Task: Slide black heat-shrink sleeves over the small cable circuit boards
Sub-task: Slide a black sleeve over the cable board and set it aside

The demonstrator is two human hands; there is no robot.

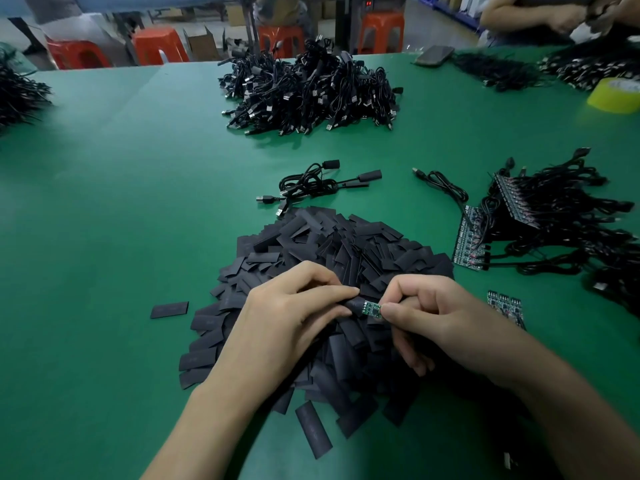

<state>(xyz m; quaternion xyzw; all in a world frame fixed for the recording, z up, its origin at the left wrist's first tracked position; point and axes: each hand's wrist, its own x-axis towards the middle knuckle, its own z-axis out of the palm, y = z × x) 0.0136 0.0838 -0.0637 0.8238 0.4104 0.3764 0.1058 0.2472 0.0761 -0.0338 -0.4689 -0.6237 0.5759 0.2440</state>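
Observation:
A big heap of flat black heat-shrink sleeves (332, 258) lies on the green table (121, 209) in front of me. Above it, my left hand (287, 317) pinches one black sleeve (353, 304) between thumb and forefinger. My right hand (426, 313) pinches the right end of a small green circuit board (371, 309). The sleeve's open end meets the board's left end; most of the board still shows. The board's cable is hidden under my right hand.
Two sleeved cables (318, 183) lie beyond the heap. A bundle of cables with bare boards (540, 223) sits at right, loose board strips (504, 304) near my right wrist. A large cable pile (308, 91) is farther back, yellow tape (616, 95) far right. Another person's arms (540, 12) work top right.

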